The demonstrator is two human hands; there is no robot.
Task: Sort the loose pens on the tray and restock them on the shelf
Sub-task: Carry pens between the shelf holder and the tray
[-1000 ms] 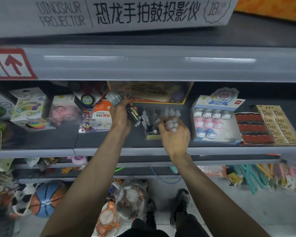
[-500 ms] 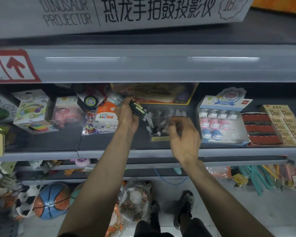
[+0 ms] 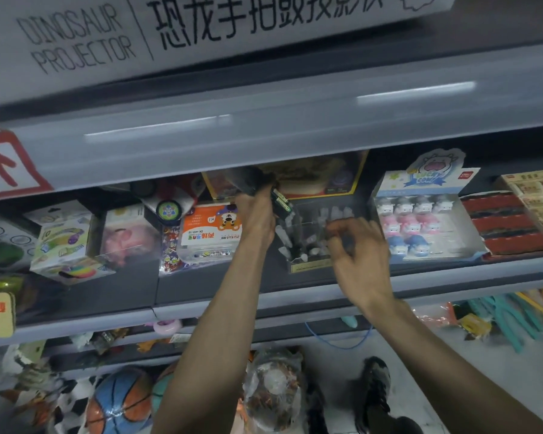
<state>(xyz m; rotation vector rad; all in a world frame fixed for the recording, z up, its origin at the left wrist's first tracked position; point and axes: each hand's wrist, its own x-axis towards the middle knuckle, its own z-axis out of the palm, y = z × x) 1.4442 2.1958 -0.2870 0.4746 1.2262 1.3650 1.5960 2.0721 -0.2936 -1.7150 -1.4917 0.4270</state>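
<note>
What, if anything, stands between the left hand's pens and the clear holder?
Nothing visible. The pens in the left hand are just left of the clear holder; the right hand is at its right side, not between.

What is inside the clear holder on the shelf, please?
White-capped pens stand in the holder. The right hand covers its front right part, so what lies there cannot be seen.

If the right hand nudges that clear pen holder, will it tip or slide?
The holder looks like thin clear plastic, so it is probably light and apt to slide on the smooth shelf. Its pens stand tilted and loose, so a bump would likely shift them.
</note>
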